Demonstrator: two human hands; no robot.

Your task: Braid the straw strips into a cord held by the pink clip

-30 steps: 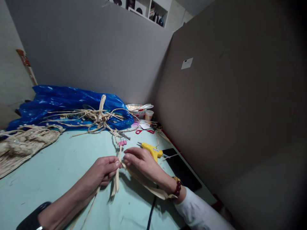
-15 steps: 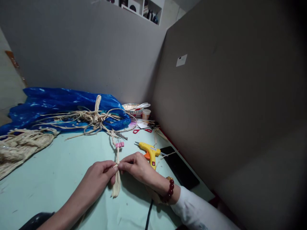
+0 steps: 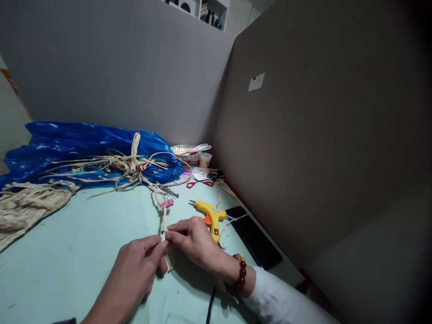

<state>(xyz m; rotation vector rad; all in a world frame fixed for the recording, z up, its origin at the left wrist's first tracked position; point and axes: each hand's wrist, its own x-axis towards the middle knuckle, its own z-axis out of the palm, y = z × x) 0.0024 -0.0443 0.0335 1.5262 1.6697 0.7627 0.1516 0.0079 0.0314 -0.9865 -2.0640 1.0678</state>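
Green tabletop (image 3: 84, 225): pink clip (image 3: 167, 204); beyond it, cord (image 3: 156, 195), seemingly plaited; nearer, left hand (image 3: 137, 263), right hand (image 3: 197, 241) pinching fibre strip (image 3: 164, 218), tail (image 3: 170, 260) seemingly unplaited.

The pale, straw-like fibre strand (image 3: 164, 219) is narrow and twisted-looking close to the pink binder clip (image 3: 167, 204), its flat, broader end (image 3: 170, 260) lying farther nearside of it.

Two hands (image 3: 137, 263) (image 3: 199, 245), one clip (image 3: 167, 204), one glue gun (image 3: 212, 211)
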